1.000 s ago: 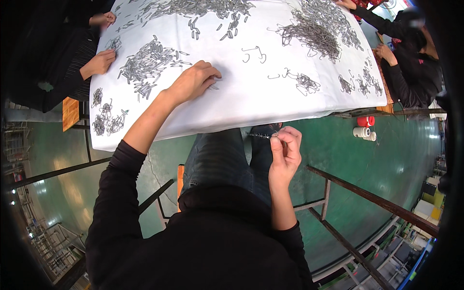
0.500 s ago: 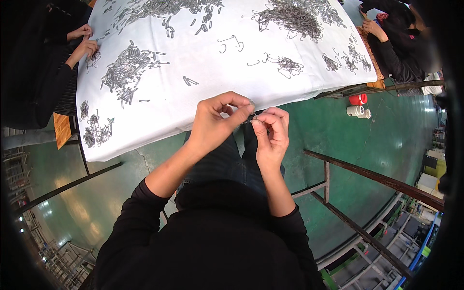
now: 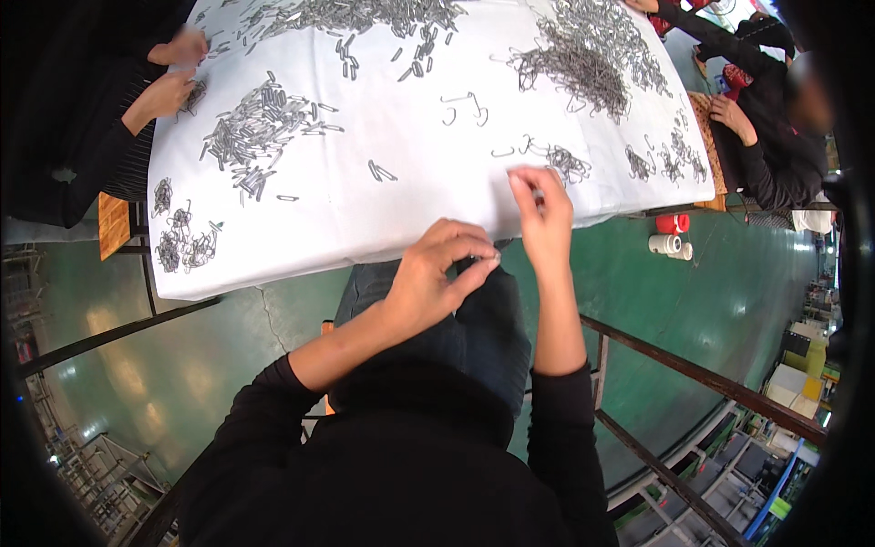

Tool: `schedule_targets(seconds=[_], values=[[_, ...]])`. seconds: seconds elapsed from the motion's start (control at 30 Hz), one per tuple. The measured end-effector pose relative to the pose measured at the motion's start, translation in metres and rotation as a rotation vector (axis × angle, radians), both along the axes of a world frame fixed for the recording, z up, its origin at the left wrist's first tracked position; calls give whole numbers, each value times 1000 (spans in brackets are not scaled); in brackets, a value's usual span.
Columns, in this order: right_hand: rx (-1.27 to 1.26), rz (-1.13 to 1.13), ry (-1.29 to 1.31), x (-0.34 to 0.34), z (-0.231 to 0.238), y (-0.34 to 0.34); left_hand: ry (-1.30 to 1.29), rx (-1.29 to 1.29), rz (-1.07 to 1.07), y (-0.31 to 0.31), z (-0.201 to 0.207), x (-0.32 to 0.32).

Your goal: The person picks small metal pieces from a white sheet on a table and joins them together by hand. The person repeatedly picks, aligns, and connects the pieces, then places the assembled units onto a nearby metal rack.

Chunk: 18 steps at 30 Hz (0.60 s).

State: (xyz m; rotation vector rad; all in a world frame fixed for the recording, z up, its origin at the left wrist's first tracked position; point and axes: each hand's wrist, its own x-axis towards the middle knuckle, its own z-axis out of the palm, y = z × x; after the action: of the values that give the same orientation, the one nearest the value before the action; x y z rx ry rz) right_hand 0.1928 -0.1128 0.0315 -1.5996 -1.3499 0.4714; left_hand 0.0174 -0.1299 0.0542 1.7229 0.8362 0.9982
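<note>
My left hand (image 3: 447, 273) is just off the table's near edge, above my lap. Its thumb and forefinger pinch something small, which the fingertips mostly hide. Farther forward and to the right, my right hand (image 3: 550, 214) hovers over the edge of the white-covered table (image 3: 428, 178). Its fingers are loosely bent, the thumb a little apart, and nothing shows between them. Closest to it are a small pile of dark wire hooks (image 3: 567, 164) and a loose hook (image 3: 504, 153). A few hooks (image 3: 466, 98) lie separately farther back, and two short grey metal strips (image 3: 381, 171) rest left of centre.
A heap of grey metal strips (image 3: 260, 137) lies left, with another (image 3: 365, 16) at the back. A big hook pile (image 3: 583, 73) sits back right. Co-workers' hands (image 3: 164, 91) (image 3: 732, 117) work at both sides. Metal rails (image 3: 702, 374) and red and white containers (image 3: 673, 225) stand right.
My hands have parted. The right moved forward and up over the table edge; the left dropped slightly to the right, still pinching. The view has shifted a little.
</note>
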Motion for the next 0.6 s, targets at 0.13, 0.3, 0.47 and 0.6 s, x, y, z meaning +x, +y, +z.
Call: schedule_targets(seconds=[0.13, 0.3, 0.47, 0.6], values=[[-247, -43, -285, 6, -7, 105, -2, 11, -6, -5, -3, -1], [-719, -10, -611, -10, -1, 160, 19, 18, -2, -6, -2, -6], [-468, 86, -509, -3, -5, 133, 54, 50, 2, -5, -6, -9], [-392, 163, 125, 2, 6, 75, 27, 70, 8, -4, -10, -8]])
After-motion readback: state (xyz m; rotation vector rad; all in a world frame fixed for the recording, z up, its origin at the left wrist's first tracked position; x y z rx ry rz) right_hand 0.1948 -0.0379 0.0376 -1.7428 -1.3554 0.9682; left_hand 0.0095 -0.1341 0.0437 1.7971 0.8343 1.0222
